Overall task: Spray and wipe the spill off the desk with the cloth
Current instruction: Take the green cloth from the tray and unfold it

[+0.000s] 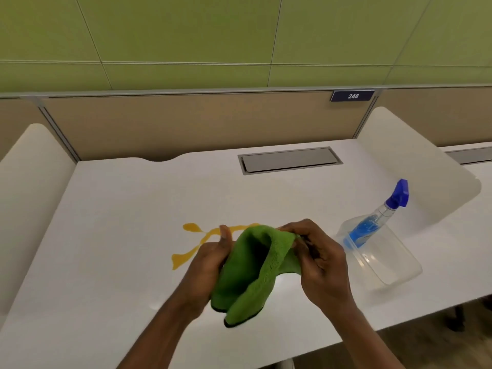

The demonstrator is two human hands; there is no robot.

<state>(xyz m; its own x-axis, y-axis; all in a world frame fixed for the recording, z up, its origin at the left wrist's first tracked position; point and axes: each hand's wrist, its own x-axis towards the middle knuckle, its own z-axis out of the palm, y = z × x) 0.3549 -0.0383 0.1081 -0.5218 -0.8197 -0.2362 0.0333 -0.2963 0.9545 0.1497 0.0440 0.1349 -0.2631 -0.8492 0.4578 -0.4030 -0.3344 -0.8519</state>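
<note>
A green microfibre cloth (250, 270) hangs folded between both my hands above the white desk (119, 209). My left hand (210, 262) grips its left edge with the thumb up. My right hand (319, 259) pinches its upper right corner. A yellow spill (190, 253) streaks the desk just left of and behind the cloth, which hides part of it. A clear spray bottle (372, 223) with blue liquid and a blue nozzle lies tilted in a clear plastic tub (399, 270) to my right.
White side dividers (415, 166) stand at both ends of the desk, and a tan back panel carries a "248" label (352, 96). A grey cable hatch (288, 160) is set in the desk's far side. The desk's front edge is close below my forearms.
</note>
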